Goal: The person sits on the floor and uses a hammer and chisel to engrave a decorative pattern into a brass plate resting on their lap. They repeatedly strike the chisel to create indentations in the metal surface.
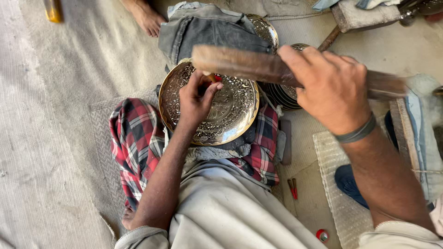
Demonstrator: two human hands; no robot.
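Observation:
An engraved round metal plate (230,108) with a golden rim rests on my lap, over red checked cloth. My left hand (196,99) presses on the plate and pinches a small tool (211,77) against its surface. My right hand (330,85) is raised above the plate's right side and grips a long wooden mallet (244,62), which is blurred with motion and points left.
A stack of similar metal plates (286,94) lies just right of the lap. Folded denim (207,30) and another plate (265,28) lie behind. Another person's bare foot (147,18) is at the top. A small red tool (292,188) and red cap (322,235) lie on the floor.

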